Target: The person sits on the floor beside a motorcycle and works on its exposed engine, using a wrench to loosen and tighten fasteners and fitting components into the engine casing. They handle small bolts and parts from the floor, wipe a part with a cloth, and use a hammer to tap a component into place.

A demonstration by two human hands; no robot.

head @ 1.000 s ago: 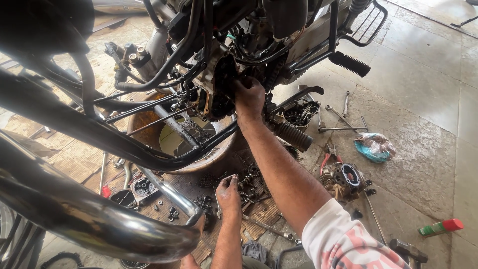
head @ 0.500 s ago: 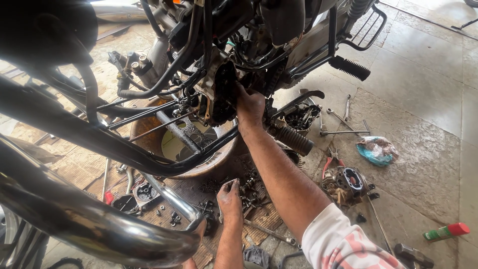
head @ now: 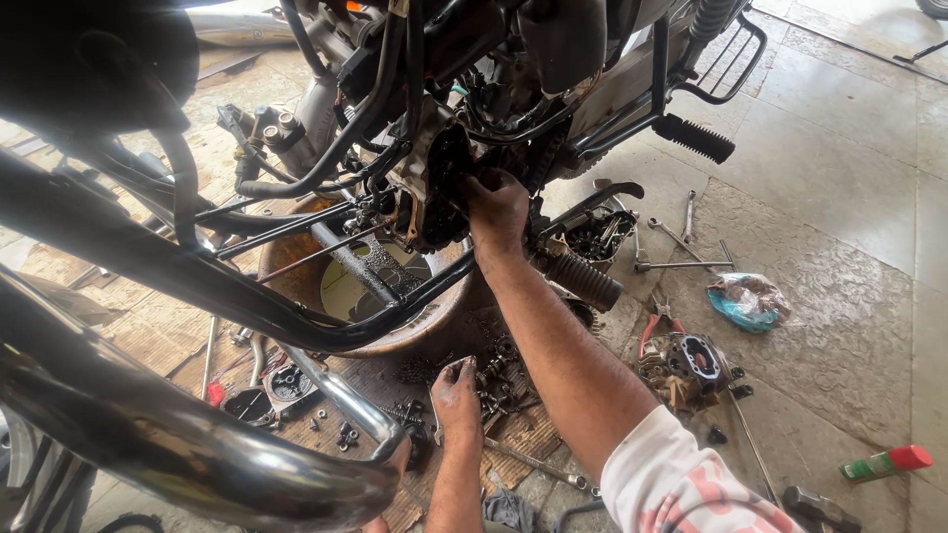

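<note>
Fingers grip engine case above.

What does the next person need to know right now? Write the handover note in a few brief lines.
Right hand: pressed into the greasy engine opening of the motorcycle; whether it holds a part cannot be seen.
Left hand: down among loose gears and bolts on the floor, fingers bent, grip unclear.
Drain basin sits under the engine. Spanners, red-handled pliers and a removed engine part lie to the right.
Done: engine opened, parts out. Left: everything on the floor is unfitted.
</note>
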